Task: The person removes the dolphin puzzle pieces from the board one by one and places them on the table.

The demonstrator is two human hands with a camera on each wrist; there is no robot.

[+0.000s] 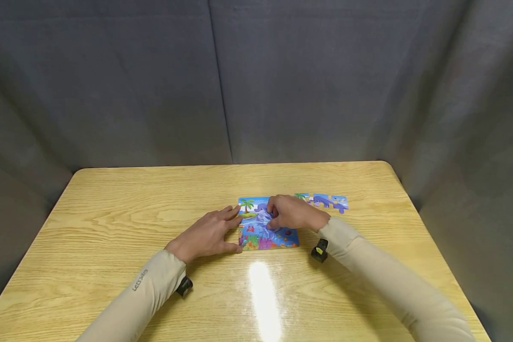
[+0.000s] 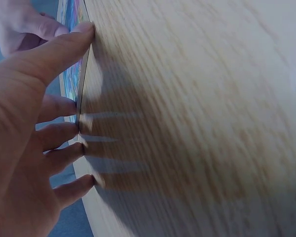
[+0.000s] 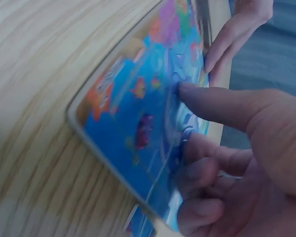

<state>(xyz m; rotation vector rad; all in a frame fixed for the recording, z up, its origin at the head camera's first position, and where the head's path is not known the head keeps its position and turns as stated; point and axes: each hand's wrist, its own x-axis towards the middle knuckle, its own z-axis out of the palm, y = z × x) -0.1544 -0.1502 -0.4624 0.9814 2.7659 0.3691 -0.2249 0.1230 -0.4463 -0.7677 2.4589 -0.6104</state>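
A jigsaw puzzle board [image 1: 250, 230] with a dolphin, a palm tree and coral lies flat on the table. At its left edge rests my left hand [image 1: 209, 232], fingers spread and the thumb near the lower left corner. In the left wrist view, the left fingertips [image 2: 71, 128] touch along the board's side. My right hand [image 1: 295, 212] is over the board's middle, thumb and curled index finger pinching a dolphin puzzle piece at the surface. The right wrist view shows the right thumb [image 3: 217, 101] on the picture; the hand partly hides the piece.
Loose joined puzzle pieces [image 1: 325, 200] with a dolphin lie behind and right of the board, partly behind the right hand. The wooden table [image 1: 132, 204] has a glare streak in front of the board. Grey curtains [image 1: 154, 95] stand behind and at both sides.
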